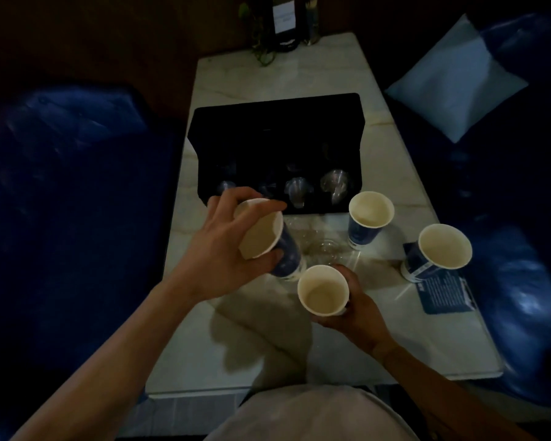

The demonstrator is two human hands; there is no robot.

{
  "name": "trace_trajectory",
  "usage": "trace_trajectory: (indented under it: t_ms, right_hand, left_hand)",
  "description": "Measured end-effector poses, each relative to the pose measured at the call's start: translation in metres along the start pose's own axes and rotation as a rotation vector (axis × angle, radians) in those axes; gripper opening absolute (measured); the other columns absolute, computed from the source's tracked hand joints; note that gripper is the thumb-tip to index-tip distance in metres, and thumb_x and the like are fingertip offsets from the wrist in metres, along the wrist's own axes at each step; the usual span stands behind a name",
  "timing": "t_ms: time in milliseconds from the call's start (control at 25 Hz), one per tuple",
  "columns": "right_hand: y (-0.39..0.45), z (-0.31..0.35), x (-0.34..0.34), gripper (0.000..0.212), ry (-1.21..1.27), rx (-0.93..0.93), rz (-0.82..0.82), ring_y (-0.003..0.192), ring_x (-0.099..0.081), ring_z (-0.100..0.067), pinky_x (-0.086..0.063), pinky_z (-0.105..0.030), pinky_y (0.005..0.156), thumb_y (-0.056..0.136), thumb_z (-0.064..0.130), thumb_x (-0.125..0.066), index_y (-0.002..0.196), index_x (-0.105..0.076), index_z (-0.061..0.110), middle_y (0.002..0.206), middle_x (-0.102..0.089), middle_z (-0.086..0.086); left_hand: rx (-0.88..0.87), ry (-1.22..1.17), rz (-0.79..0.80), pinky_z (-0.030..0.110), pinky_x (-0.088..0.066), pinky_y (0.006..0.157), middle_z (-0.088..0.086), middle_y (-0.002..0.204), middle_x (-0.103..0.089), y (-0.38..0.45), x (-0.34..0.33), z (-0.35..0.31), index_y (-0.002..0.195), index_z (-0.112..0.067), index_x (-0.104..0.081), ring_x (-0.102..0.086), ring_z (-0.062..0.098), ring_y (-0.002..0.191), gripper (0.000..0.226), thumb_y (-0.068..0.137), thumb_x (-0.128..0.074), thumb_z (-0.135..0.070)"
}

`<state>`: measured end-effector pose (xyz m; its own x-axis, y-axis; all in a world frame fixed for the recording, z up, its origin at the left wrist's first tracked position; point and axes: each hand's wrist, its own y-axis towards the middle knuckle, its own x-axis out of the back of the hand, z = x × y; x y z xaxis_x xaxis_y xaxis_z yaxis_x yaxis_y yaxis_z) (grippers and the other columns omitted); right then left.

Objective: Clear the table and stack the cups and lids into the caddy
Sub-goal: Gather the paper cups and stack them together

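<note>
Dimly lit, with a pale marble-look table (299, 345) between dark blue seats. Black caddy (274, 122) as landmark, lying across the middle of the table, clear domed lids (334, 186) standing in its near compartments.

Just in front of the caddy's near-left corner: left hand (223, 249), fingers and thumb curled around a paper cup (268, 240), blue outside, pale inside. Cup tilted, mouth toward the camera, apparently lifted off the table, though hard to tell.

Nearer than the caddy, a little right of that cup: right hand (357, 310) wrapped around a second cup (323, 289) from its right side, mouth up, upright.

Close by the caddy's near-right corner: a third cup (369, 221), upright on the table, untouched.

Further right of the caddy and nearer the camera: a fourth cup (439, 249), standing at the table's right edge, its base on a blue printed card (446, 294).

Between the caddy's near edge and the held cups: clear plastic pieces (325, 249) lying on the table, too faint to identify.

Beyond the caddy, at the table's far end: dark bottles (283, 20) and some greenery. Right of the caddy, off the table: a light cushion (455, 81).
</note>
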<state>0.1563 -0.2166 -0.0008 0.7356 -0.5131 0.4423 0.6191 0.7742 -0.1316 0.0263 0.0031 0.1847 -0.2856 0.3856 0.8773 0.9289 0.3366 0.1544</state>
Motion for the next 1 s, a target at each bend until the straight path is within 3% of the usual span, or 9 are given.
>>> trace_trajectory:
  t_ms: [120,280,440,520,680,760,880,1000]
  right_hand:
    - [-0.001,-0.001,0.000,0.092,0.020,-0.013,0.014,0.106,-0.057,0.014,-0.053,-0.025,0.082,0.059,0.045,-0.089,0.129,-0.033,0.062,0.120,-0.055,0.039]
    - [0.002,0.000,-0.002,0.089,0.011,-0.018,0.039,0.115,-0.057,0.002,-0.050,-0.027,0.096,0.062,0.054,-0.083,0.130,-0.027,0.067,0.128,-0.056,0.027]
    - [0.002,-0.002,-0.001,0.095,0.021,-0.041,0.037,0.107,-0.049,0.024,-0.037,0.004,0.084,0.059,0.046,-0.088,0.127,-0.026,0.071,0.119,-0.045,0.054]
    - [0.000,-0.002,0.000,0.095,0.024,-0.059,0.040,0.102,-0.047,0.030,-0.034,0.008,0.081,0.059,0.048,-0.086,0.125,-0.023,0.073,0.115,-0.042,0.059]
    - [-0.001,0.001,0.000,0.088,0.027,-0.055,0.017,0.099,-0.045,0.035,-0.034,0.010,0.078,0.054,0.070,-0.077,0.122,-0.021,0.072,0.109,-0.043,0.060]
    - [-0.002,0.002,0.001,0.091,0.018,-0.057,0.012,0.099,-0.051,0.027,-0.037,0.007,0.076,0.053,0.069,-0.077,0.124,-0.021,0.070,0.105,-0.049,0.053]
    - [-0.003,0.000,0.001,0.102,0.020,-0.063,0.019,0.105,-0.058,0.006,-0.041,-0.003,0.080,0.053,0.064,-0.081,0.138,-0.027,0.049,0.115,-0.053,0.032]
    - [-0.007,-0.002,0.002,0.107,0.055,-0.056,0.024,0.113,-0.059,-0.005,-0.054,-0.028,0.090,0.054,0.058,-0.084,0.142,-0.024,0.046,0.129,-0.057,0.019]
  left_hand:
    - [-0.091,0.000,0.001,0.040,-0.049,0.090,-0.001,0.136,-0.037,0.002,-0.007,-0.031,0.135,-0.040,-0.044,-0.038,0.024,0.122,0.065,0.076,-0.063,-0.055]
    - [-0.156,0.018,0.098,0.042,-0.051,0.089,0.003,0.137,-0.038,0.000,-0.039,-0.048,0.135,-0.041,-0.040,-0.038,0.025,0.124,0.065,0.075,-0.061,-0.056]
    - [-0.194,0.031,0.141,0.041,-0.053,0.088,0.004,0.141,-0.037,-0.006,-0.073,-0.044,0.137,-0.039,-0.039,-0.037,0.026,0.126,0.070,0.074,-0.063,-0.059]
    - [-0.181,0.025,0.170,0.039,-0.051,0.090,-0.001,0.142,-0.034,-0.009,-0.093,-0.043,0.136,-0.046,-0.032,-0.034,0.024,0.128,0.070,0.074,-0.060,-0.063]
    - [-0.076,-0.008,0.193,0.042,-0.049,0.096,-0.008,0.142,-0.030,-0.014,-0.127,-0.033,0.137,-0.048,-0.031,-0.028,0.018,0.130,0.077,0.070,-0.065,-0.067]
    - [-0.063,-0.014,0.187,0.041,-0.050,0.095,-0.008,0.142,-0.031,-0.013,-0.139,-0.028,0.137,-0.047,-0.032,-0.030,0.016,0.129,0.080,0.069,-0.067,-0.068]
    - [-0.086,0.010,0.169,0.043,-0.050,0.096,-0.006,0.141,-0.036,-0.013,-0.153,-0.024,0.137,-0.045,-0.032,-0.036,0.017,0.128,0.081,0.068,-0.068,-0.067]
    - [-0.100,0.012,0.187,0.045,-0.048,0.100,-0.001,0.143,-0.037,-0.016,-0.162,-0.020,0.140,-0.038,-0.033,-0.039,0.021,0.131,0.084,0.069,-0.069,-0.066]
